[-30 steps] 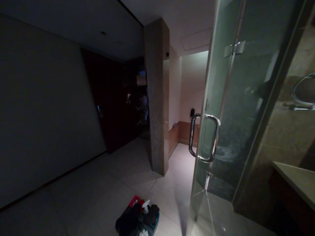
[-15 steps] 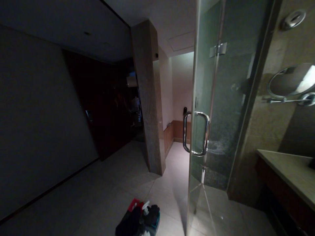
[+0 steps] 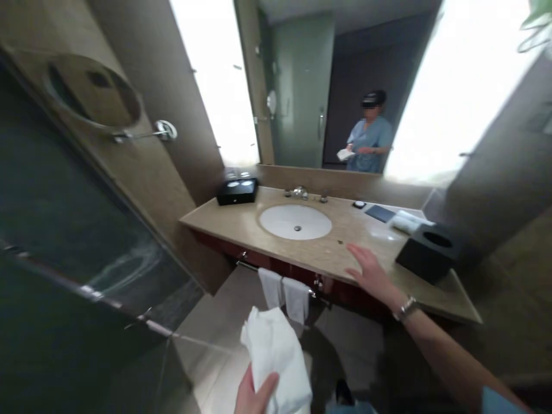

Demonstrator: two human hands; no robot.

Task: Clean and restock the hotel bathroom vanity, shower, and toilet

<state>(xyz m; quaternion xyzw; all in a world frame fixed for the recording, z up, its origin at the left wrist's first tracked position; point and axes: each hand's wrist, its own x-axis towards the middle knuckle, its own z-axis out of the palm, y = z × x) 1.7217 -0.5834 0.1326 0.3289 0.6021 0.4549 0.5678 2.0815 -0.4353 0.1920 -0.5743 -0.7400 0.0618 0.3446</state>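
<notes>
A folded white cloth (image 3: 278,356) is gripped in my left hand (image 3: 255,392), low in the view, with the thumb over its near edge. My right hand (image 3: 367,270) reaches out over the front of the beige countertop (image 3: 228,221), fingers apart and nothing in it. Whether its fingertips touch the stone I cannot tell. A small dark speck (image 3: 340,242) lies on the counter just beyond those fingers. Left of the hand is the white oval sink (image 3: 280,221), with a chrome faucet (image 3: 299,192) behind it.
Two white towels (image 3: 295,299) hang from a rail under the counter. A black tissue box (image 3: 426,250) stands at the right, near a rolled white towel (image 3: 407,222). A black tray box (image 3: 237,192) sits far left. Glass (image 3: 107,241) borders the left side; a round mirror (image 3: 92,92) juts from the wall.
The view has swung right, from the glass door and dark hallway to the sink counter. Both hands have come into view, the left one holding the white cloth.
</notes>
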